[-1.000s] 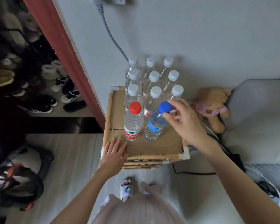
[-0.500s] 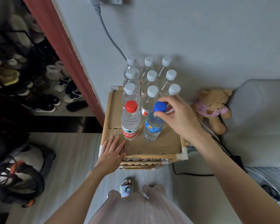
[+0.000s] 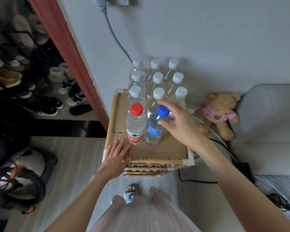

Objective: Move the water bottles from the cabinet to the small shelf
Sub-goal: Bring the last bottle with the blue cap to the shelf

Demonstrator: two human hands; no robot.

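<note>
A small wooden shelf with a cardboard top stands against the wall. Several clear water bottles with white caps stand on it in rows at the back. In front of them are a red-capped bottle and a blue-capped bottle, both upright. My right hand is beside the blue-capped bottle with fingers spread; the thumb tip touches its shoulder and the index finger reaches past the cap. My left hand lies flat on the shelf's front left corner.
A teddy bear sits right of the shelf beside a grey sofa. Cables run along the floor there. A red door frame and shoe racks are on the left, with a bag on the floor.
My right hand pinched the blue cap before; now its fingers have spread off the cap and the bottle stands upright on the shelf. The left hand stayed in place.
</note>
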